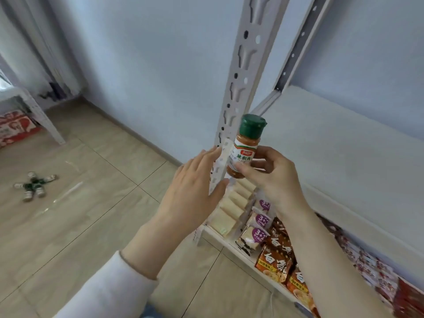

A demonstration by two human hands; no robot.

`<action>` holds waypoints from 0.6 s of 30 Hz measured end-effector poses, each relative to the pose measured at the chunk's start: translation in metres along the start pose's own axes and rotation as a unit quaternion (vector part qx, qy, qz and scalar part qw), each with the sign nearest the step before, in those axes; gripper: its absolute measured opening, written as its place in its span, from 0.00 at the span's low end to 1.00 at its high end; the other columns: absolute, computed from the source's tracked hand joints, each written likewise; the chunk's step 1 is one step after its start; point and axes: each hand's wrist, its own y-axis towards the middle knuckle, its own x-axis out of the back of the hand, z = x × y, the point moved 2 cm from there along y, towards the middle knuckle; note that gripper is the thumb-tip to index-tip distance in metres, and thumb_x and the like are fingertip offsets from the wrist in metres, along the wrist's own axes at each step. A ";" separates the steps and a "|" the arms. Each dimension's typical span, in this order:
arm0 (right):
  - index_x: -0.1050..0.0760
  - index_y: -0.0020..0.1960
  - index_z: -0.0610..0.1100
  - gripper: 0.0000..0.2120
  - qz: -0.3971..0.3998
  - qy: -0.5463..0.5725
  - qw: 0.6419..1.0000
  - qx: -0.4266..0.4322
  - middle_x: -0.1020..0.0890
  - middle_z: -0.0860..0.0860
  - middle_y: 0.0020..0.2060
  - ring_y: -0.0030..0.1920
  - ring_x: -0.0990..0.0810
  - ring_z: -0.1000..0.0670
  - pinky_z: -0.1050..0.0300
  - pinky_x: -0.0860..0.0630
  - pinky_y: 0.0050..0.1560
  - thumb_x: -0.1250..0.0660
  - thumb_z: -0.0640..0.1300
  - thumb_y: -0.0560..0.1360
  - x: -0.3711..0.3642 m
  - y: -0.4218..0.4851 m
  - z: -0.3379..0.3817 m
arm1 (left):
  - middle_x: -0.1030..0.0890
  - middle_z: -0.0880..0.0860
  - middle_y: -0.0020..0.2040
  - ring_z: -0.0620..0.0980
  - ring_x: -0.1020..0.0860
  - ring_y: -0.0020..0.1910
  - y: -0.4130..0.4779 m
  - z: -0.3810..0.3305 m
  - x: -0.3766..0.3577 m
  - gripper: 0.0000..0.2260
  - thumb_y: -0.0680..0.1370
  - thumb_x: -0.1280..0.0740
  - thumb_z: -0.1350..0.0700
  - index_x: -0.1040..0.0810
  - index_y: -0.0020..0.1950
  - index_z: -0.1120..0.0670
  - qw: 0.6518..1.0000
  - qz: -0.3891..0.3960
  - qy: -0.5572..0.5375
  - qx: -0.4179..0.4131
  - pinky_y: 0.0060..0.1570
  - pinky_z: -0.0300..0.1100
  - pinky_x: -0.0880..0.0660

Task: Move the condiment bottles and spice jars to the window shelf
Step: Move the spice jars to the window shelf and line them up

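Your right hand [273, 177] held a spice jar [245, 148] upright, fingers [244, 167] closed around its lower body, thumb across the label; jar had a green cap and orange-red powder, sat in the air just right of the white perforated shelf post [243, 72]. Your left hand [192, 193] was flat and open, holding nothing, fingertips at the post's near edge. Below on the lower shelf [229, 243]: snack packets [258, 228] and noodle packs [275, 262]. Far left on the tiled floor [91, 203], a small cluster of green-capped jars [34, 185] lay on their sides.
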 end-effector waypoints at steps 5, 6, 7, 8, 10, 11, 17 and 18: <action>0.24 0.47 0.55 0.13 0.060 0.042 0.997 -0.003 0.17 0.59 0.41 0.42 0.18 0.61 0.68 0.26 0.44 0.25 0.45 0.66 -0.122 0.033 0.030 | 0.42 0.45 0.75 0.45 0.44 0.74 -0.007 0.106 0.062 0.26 0.78 0.40 0.48 0.46 0.74 0.48 0.996 -0.053 0.024 0.063 0.70 0.38 0.48; 0.23 0.48 0.54 0.13 0.075 0.046 0.996 -0.006 0.16 0.58 0.42 0.42 0.18 0.61 0.69 0.26 0.44 0.25 0.45 0.66 -0.149 0.041 0.037 | 0.41 0.45 0.75 0.45 0.44 0.74 -0.010 0.130 0.076 0.26 0.78 0.40 0.49 0.45 0.74 0.49 0.994 -0.065 0.031 0.079 0.70 0.38 0.48; 0.23 0.49 0.54 0.14 0.092 0.048 0.995 -0.008 0.16 0.57 0.43 0.43 0.18 0.61 0.70 0.26 0.44 0.25 0.46 0.66 -0.177 0.048 0.043 | 0.41 0.45 0.75 0.45 0.44 0.74 -0.013 0.153 0.091 0.26 0.78 0.40 0.49 0.45 0.74 0.49 0.992 -0.073 0.036 0.095 0.70 0.37 0.48; 0.23 0.51 0.52 0.14 0.107 0.052 0.993 -0.009 0.16 0.57 0.43 0.43 0.18 0.60 0.70 0.26 0.43 0.25 0.46 0.66 -0.204 0.054 0.050 | 0.41 0.46 0.75 0.45 0.44 0.74 -0.016 0.175 0.104 0.26 0.78 0.40 0.49 0.45 0.74 0.49 0.990 -0.078 0.041 0.110 0.70 0.38 0.48; 0.22 0.53 0.50 0.16 0.131 0.061 0.989 -0.012 0.16 0.55 0.44 0.43 0.18 0.60 0.73 0.27 0.41 0.25 0.46 0.67 -0.257 0.067 0.063 | 0.41 0.46 0.75 0.45 0.44 0.74 -0.021 0.218 0.132 0.26 0.78 0.40 0.49 0.44 0.74 0.50 0.986 -0.086 0.049 0.131 0.70 0.39 0.47; 0.22 0.54 0.49 0.16 0.143 0.062 0.988 -0.013 0.16 0.55 0.44 0.43 0.18 0.61 0.75 0.28 0.40 0.25 0.46 0.67 -0.281 0.073 0.069 | 0.41 0.46 0.75 0.45 0.44 0.74 -0.022 0.238 0.145 0.26 0.78 0.40 0.49 0.44 0.74 0.50 0.984 -0.092 0.053 0.140 0.70 0.39 0.47; 0.22 0.51 0.54 0.14 0.221 0.055 0.974 -0.009 0.16 0.57 0.42 0.43 0.18 0.61 0.70 0.28 0.41 0.26 0.47 0.67 -0.412 0.111 0.097 | 0.41 0.47 0.75 0.46 0.45 0.74 -0.028 0.345 0.212 0.26 0.78 0.39 0.49 0.45 0.74 0.50 0.965 -0.138 0.060 0.217 0.71 0.39 0.49; 0.22 0.51 0.54 0.14 0.231 0.055 0.971 -0.006 0.16 0.57 0.42 0.43 0.18 0.62 0.72 0.28 0.40 0.25 0.47 0.67 -0.432 0.120 0.101 | 0.41 0.47 0.75 0.46 0.44 0.74 -0.026 0.361 0.222 0.27 0.78 0.39 0.49 0.45 0.74 0.50 0.961 -0.148 0.062 0.225 0.70 0.38 0.49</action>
